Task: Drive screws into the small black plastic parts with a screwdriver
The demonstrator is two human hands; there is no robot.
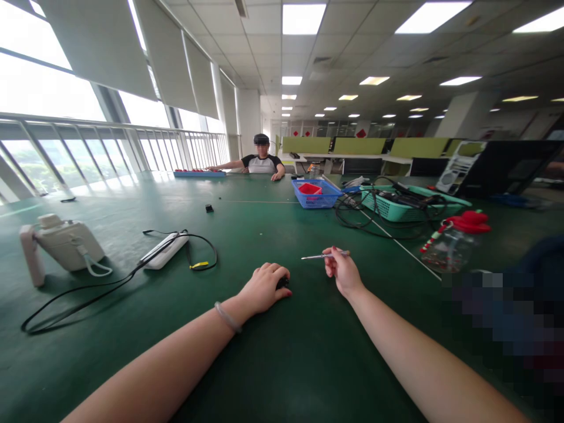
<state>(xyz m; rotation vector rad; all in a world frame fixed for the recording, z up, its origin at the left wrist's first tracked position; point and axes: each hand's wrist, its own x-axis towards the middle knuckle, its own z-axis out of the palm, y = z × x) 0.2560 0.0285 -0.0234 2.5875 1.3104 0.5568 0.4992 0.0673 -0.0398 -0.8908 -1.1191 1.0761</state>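
On the green tabletop (247, 229), my left hand (264, 285) is closed over a small black object (282, 283). Its fingers and thumb cover most of that object, so its kind does not show. A bracelet circles my left wrist. To the right, my right hand (342, 271) grips a slim screwdriver (318, 257) between thumb and fingers. Its metal shaft points left, toward my left hand, and is apart from the black object. Part of the handle sticks out to the right behind the thumb.
At left are a beige bottle (70, 244) and a white power strip (165, 251) with a black cord. A small black piece (209, 208) lies farther off. Blue basket (319, 198), green basket (388, 210) with cables and red-lidded jar (453, 247) stand right. A person (263, 164) sits opposite.
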